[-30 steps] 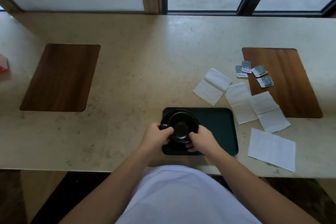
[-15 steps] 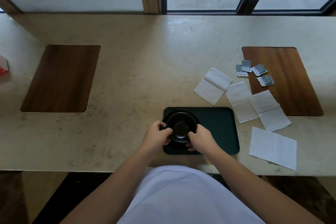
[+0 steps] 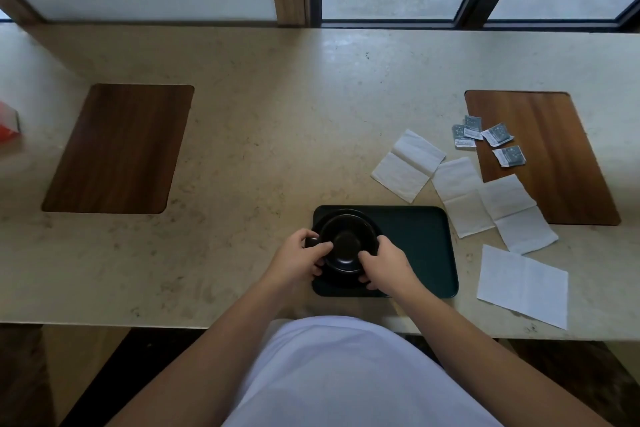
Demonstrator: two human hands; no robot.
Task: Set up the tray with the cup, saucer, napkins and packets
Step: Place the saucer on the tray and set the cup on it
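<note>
1. Down at the near edge of the stone counter, a dark green tray lies with its long axis running 9 to 3 o'clock, its left half taken up by crockery.
2. On that left half sits a black saucer, and a black cup stands upright on it, mouth facing up, its handle pointing toward 9 o'clock.
3. The left hand is curled around the cup's 9 o'clock side, thumb and fingers closed about the handle and wall.
4. The right hand grips the cup's 4 o'clock side, fingers bent against the wall, thumb on the rim.
5. Whether the cup's base fully rests on the saucer I cannot tell, since the hands cover the near part.
6. Four white napkins lie flat on the counter off the tray, spread from 1 to 4 o'clock of it; two middle ones overlap at a corner.
7. Four small grey packets sit at 2 o'clock, farther out than the napkins, two of them on a wooden inlay and two straddling or beside its left edge.
8. A matching wooden panel lies well apart at 10 o'clock.
</note>
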